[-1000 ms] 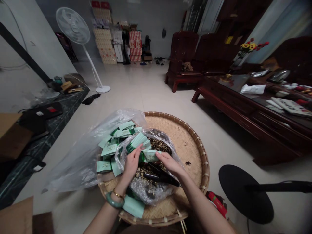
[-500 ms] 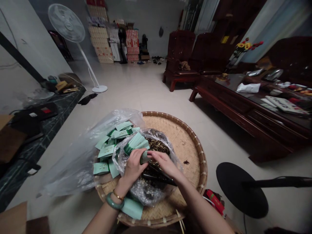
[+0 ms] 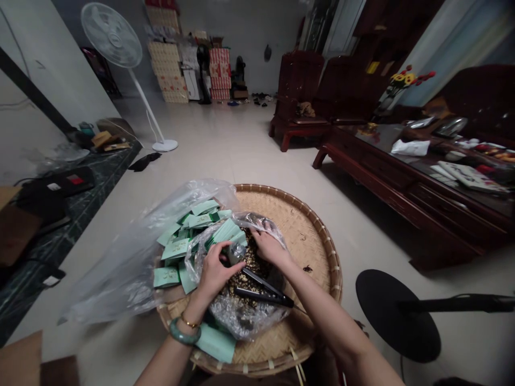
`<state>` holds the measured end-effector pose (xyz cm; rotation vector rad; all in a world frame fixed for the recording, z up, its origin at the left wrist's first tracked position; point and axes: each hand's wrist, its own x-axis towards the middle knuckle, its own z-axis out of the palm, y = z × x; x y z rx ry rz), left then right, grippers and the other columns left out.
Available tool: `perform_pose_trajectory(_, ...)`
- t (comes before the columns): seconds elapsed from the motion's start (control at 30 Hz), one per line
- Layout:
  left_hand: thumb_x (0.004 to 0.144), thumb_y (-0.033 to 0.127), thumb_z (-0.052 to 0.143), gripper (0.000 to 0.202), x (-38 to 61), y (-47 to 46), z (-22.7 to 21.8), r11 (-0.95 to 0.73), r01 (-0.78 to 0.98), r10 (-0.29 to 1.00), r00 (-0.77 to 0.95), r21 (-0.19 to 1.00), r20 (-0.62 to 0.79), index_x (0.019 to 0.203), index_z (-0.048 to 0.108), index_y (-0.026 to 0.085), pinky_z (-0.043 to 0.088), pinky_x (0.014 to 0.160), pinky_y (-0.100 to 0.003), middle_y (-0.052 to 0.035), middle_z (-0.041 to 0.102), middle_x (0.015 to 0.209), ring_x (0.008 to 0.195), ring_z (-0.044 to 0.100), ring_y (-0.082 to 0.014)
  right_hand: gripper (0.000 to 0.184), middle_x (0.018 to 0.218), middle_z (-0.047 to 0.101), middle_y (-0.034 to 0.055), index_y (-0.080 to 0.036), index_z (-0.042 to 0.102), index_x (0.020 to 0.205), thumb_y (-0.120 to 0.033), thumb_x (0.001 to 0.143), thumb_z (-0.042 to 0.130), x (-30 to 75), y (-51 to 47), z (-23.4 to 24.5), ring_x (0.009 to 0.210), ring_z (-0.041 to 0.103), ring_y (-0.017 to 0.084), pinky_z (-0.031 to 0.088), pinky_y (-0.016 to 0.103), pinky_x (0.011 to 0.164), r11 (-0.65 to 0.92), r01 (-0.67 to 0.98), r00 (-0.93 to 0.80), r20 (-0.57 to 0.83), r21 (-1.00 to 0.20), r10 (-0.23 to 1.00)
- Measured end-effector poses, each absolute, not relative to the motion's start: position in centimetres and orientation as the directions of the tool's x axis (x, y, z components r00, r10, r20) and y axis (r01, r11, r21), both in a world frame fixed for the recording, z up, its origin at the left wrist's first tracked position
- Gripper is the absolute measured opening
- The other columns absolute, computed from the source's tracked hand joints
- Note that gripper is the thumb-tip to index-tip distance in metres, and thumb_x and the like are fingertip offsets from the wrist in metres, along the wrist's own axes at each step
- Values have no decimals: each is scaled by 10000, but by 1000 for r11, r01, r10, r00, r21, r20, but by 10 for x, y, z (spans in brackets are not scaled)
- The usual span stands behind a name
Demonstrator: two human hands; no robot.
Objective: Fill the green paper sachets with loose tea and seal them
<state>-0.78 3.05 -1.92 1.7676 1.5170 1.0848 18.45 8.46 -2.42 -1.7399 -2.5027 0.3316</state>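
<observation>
My left hand [image 3: 216, 268] is closed around a small green packet [image 3: 236, 253], thumb and fingers curved at its sides; its open mouth shows a silvery inside. My right hand [image 3: 269, 244] reaches into a clear plastic bag [image 3: 241, 321], fingers apart and extended on dark and pale dried bits [image 3: 254, 257]. A black hair straightener [image 3: 265, 292] lies across the bag with its two arms spread, below my hands. Behind the held packet sits a stack of green packets [image 3: 227, 231]. More loose green packets [image 3: 176, 248] are piled to the left.
A round woven bamboo tray [image 3: 306, 230] bears all this. A large clear plastic sheet [image 3: 120, 262] spills off its left side. A black round stand base [image 3: 398, 316] is at right. A wooden table [image 3: 402, 177] and a white fan [image 3: 137, 91] stand farther off.
My right hand has left the packet and moved up and right into the dried bits. The packet's mouth now gapes in my left hand, and the straightener is more exposed.
</observation>
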Motion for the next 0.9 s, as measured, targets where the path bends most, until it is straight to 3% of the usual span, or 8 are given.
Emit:
perform_pose_trajectory(0.17, 616, 371, 792, 489, -7, 33, -20, -194, 461, 979, 33, 866, 202, 1022, 597, 180, 550, 704, -343, -83, 643, 1035, 868, 640, -232, 677, 1304, 563, 170, -169, 458, 1357, -36, 705, 582, 182, 91, -16, 1231, 477, 328, 314, 435, 1043, 415, 890, -430, -46, -188, 902)
perform_pose_trajectory(0.3, 613, 373, 792, 488, -4, 32, -21, -180, 442, 983, 56, 879, 173, 1013, 587, 183, 558, 707, -343, -73, 643, 1043, 884, 646, -231, 793, 1312, 547, 189, -180, 398, 1397, -61, 659, 661, 184, 89, -16, 1237, 455, 371, 361, 452, 985, 402, 896, -420, -64, -186, 905)
perform_pose_trajectory(0.43, 594, 359, 795, 517, -3, 31, -21, -142, 459, 990, 58, 877, 130, 1025, 564, 191, 563, 679, -328, -58, 632, 1055, 860, 653, -215, 593, 1121, 662, 156, -150, 533, 1259, -64, 684, 650, 183, 90, -16, 1091, 572, 301, 390, 370, 951, 412, 889, -436, -99, -201, 894)
perform_pose_trajectory(0.57, 590, 368, 786, 537, -3, 31, -21, -119, 451, 993, 50, 885, 108, 1037, 543, 196, 568, 681, -337, -54, 623, 1054, 848, 657, -211, 661, 1113, 667, 154, -125, 486, 1294, -66, 664, 677, 180, 92, -18, 1057, 598, 284, 375, 354, 971, 395, 894, -422, -100, -210, 901)
perform_pose_trajectory(0.7, 580, 379, 782, 572, -4, 31, -20, -83, 430, 997, 41, 899, 72, 1055, 527, 187, 571, 683, -346, -64, 621, 1069, 792, 663, -197, 406, 998, 705, 117, -144, 584, 1136, -27, 747, 563, 178, 91, -21, 962, 644, 252, 342, 363, 1006, 375, 899, -403, -95, -227, 910)
perform_pose_trajectory(0.9, 579, 368, 781, 577, -4, 30, -18, -73, 422, 997, 37, 904, 64, 1059, 516, 188, 571, 655, -344, -69, 621, 1070, 746, 665, -188, 448, 1024, 687, 135, -138, 564, 1161, 4, 737, 527, 178, 89, -24, 978, 629, 257, 383, 350, 951, 326, 894, -370, -96, -308, 924)
